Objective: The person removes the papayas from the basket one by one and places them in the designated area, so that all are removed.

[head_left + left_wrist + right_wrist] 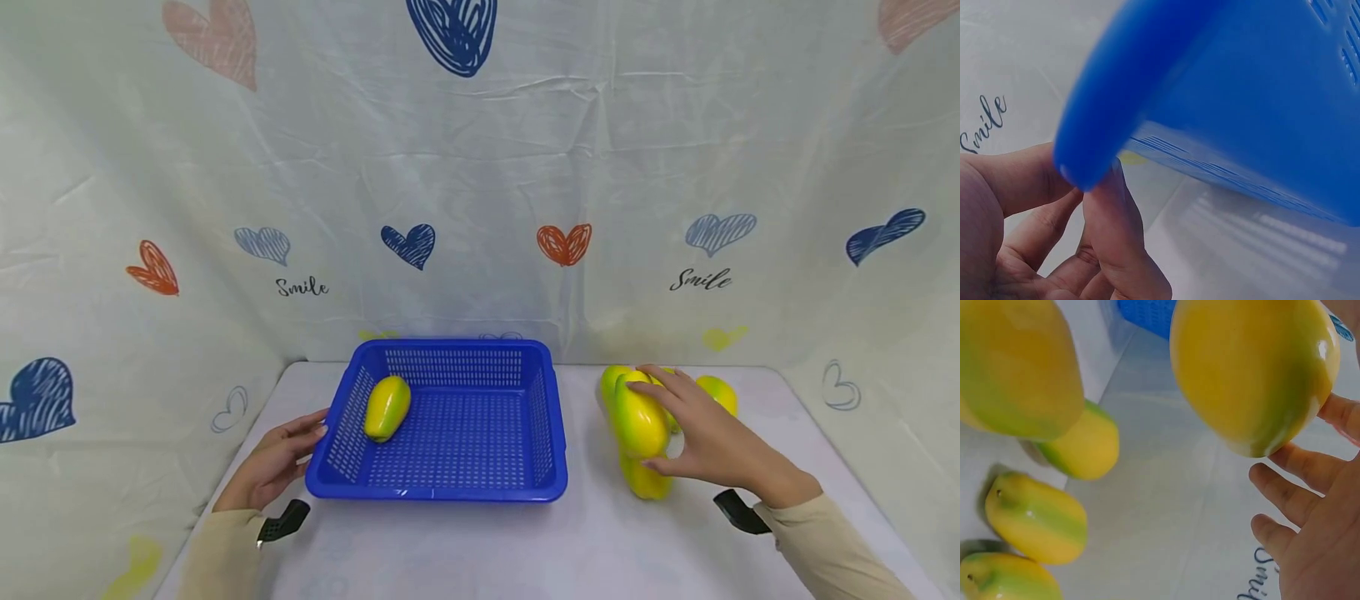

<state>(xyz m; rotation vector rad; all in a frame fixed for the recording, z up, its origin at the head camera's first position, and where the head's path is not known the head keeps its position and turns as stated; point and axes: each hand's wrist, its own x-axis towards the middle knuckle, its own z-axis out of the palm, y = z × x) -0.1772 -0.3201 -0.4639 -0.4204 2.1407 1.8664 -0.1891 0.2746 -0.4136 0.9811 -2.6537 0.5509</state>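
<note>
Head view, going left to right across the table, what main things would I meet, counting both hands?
Left hand, blue basket, held yellow-green fruit, right hand.

Soft, diffuse light, dimmer in both wrist views. Faint shadows lie on the tabletop (450, 554); small glints mark the held fruit (1254, 369). Left wrist view: basket rim (1119, 87) blurred.

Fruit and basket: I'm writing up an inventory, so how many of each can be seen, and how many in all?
Fruit: 6
Basket: 1
Total: 7
</note>
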